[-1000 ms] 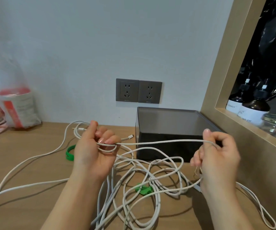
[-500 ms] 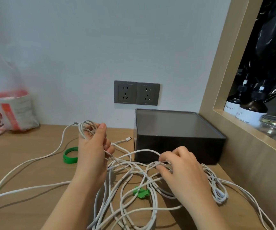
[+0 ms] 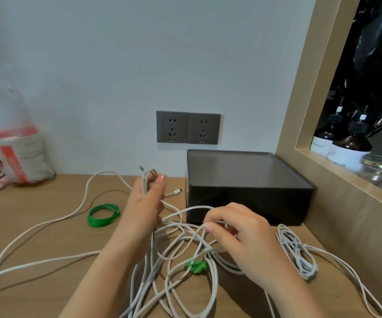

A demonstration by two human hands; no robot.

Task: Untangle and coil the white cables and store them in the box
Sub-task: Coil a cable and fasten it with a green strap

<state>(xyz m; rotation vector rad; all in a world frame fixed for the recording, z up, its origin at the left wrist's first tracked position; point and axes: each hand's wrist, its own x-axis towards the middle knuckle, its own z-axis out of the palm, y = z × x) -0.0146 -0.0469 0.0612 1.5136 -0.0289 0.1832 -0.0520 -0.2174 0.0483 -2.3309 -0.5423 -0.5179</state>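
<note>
A tangle of white cables sprawls over the wooden desk in front of me. My left hand grips a small coil of white cable, held upright, with a plug end sticking out to its right. My right hand pinches a strand of the tangle just in front of the dark box. The box stands against the wall with its top surface showing grey. A small bundle of white cable lies right of my right hand.
A green strap ring lies left of my left hand, and a second green tie sits within the tangle. A plastic bag stands at the far left. A wooden shelf frame with bottles closes off the right side. Wall sockets sit above the box.
My right hand dropped from holding a raised stretched strand near the box down into the tangle. My left hand kept its coil and lifted slightly.
</note>
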